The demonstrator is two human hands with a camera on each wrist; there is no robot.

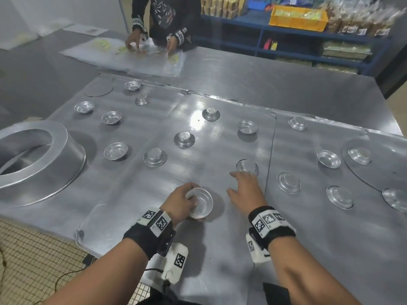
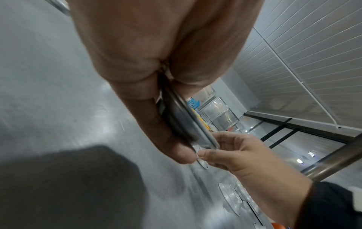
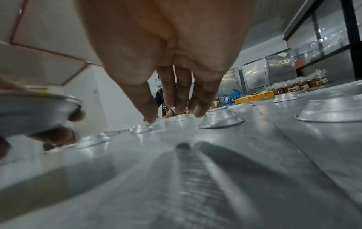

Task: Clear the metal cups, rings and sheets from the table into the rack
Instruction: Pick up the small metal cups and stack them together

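Observation:
My left hand (image 1: 182, 201) grips a small metal cup (image 1: 201, 203) just above the table's near middle; in the left wrist view the cup (image 2: 184, 122) shows edge-on between thumb and fingers. My right hand (image 1: 246, 190) hovers with straight fingers just short of an upturned cup (image 1: 247, 167); the right wrist view shows its fingertips (image 3: 197, 111) over that cup (image 3: 221, 120), apart from it. Several more cups lie scattered over metal sheets (image 1: 220, 137). A large metal ring (image 1: 37, 155) stands at the left.
Another person (image 1: 167, 20) works on a plastic sheet (image 1: 132, 56) at the table's far side. Blue shelving (image 1: 286, 40) with a yellow crate stands behind. A round flat disc (image 1: 374, 170) lies at the right edge. Tiled floor shows at the lower left.

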